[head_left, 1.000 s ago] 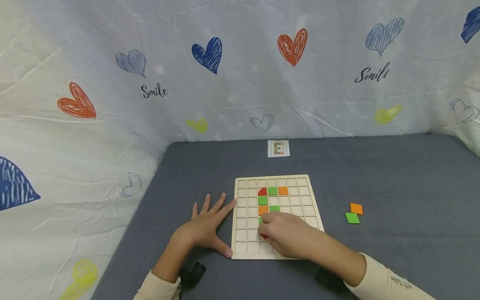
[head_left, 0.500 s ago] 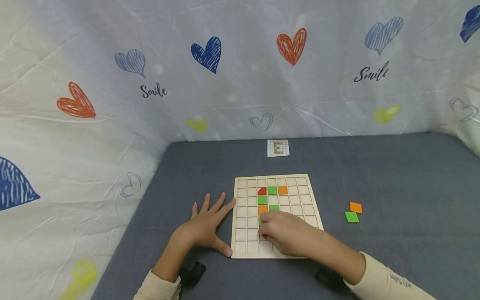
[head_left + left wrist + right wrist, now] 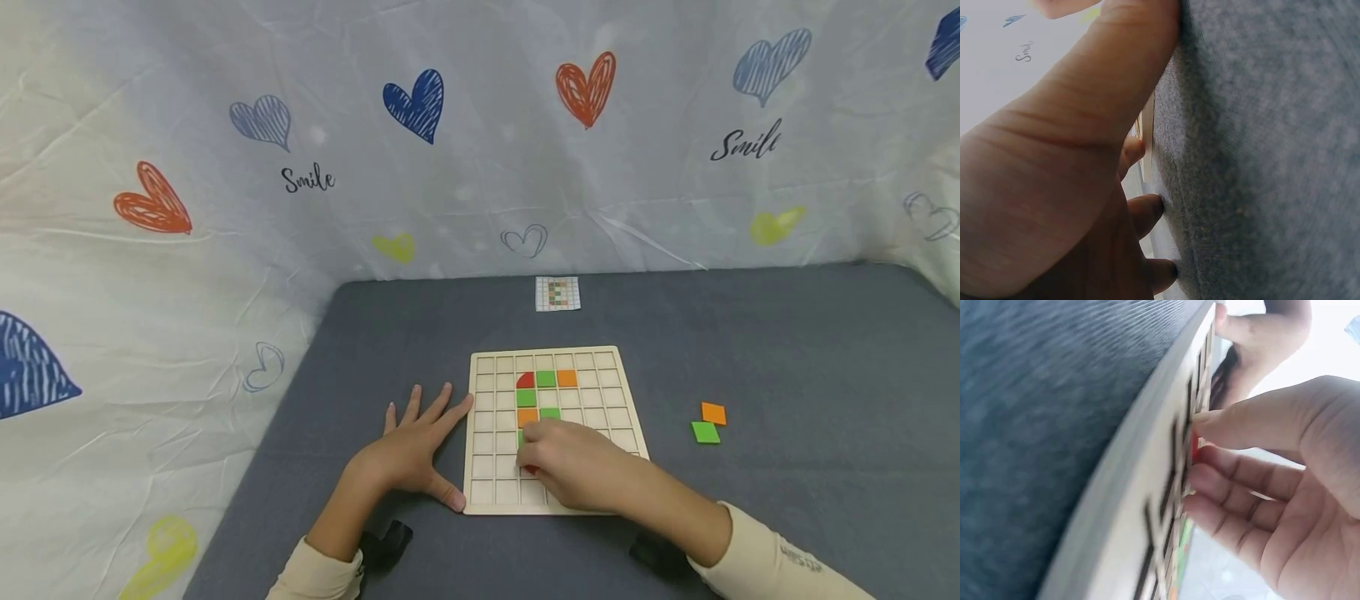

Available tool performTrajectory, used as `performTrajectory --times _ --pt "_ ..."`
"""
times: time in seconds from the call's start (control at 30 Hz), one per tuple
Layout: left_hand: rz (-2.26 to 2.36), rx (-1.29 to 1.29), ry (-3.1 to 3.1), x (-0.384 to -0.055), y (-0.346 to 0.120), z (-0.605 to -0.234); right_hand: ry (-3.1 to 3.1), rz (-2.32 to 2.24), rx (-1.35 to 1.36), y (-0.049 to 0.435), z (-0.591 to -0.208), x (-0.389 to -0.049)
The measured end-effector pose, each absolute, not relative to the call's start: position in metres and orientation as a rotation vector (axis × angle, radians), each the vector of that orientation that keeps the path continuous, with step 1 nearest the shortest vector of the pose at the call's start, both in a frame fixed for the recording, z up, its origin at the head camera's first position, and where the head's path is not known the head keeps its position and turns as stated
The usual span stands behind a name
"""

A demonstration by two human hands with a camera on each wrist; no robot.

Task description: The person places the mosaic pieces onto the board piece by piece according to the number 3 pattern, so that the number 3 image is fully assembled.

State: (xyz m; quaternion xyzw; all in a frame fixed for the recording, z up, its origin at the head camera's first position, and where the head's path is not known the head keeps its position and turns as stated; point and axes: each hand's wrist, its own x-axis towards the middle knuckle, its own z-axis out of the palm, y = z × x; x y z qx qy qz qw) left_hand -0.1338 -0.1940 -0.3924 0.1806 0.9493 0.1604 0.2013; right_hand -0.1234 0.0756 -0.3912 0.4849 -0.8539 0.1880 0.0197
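Note:
A square wooden grid board (image 3: 483,444) lies on the dark grey cloth. My right hand (image 3: 573,465) reaches over its lower middle and pinches a red piece (image 3: 1195,444) between thumb and fingers, down at the grid. Most of this piece is hidden by the fingers. My left hand (image 3: 405,457) lies on the cloth with fingers spread, thumb and index fingertips at the board's left edge. Set in the grid are a red rounded piece (image 3: 525,381), an orange tile (image 3: 567,379), a second orange tile (image 3: 527,417) and several green tiles (image 3: 527,398), one partly covered by the right hand.
Right of the board, a loose orange tile (image 3: 713,413) and a loose green tile (image 3: 705,432) lie touching on the cloth. Behind the board is a small printed pattern card (image 3: 558,294). A white curtain (image 3: 480,167) with hearts hangs at the back and left.

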Motion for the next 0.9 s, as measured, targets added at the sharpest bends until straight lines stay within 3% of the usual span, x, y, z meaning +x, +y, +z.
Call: performTrajectory --times 0.37,0.6,0.9 --pt "0.439 0.506 2.657 -0.133 -0.192 -0.392 -2.643 0.659 1.543 0.077 -0.390 -0.128" --pt "0.463 0.514 2.649 -0.133 -0.190 -0.395 -2.462 0.098 1.465 0.076 -0.399 -0.094" --pt "0.419 0.510 2.664 -0.135 -0.192 -0.395 -2.832 -0.025 1.472 0.093 -0.387 -0.069"
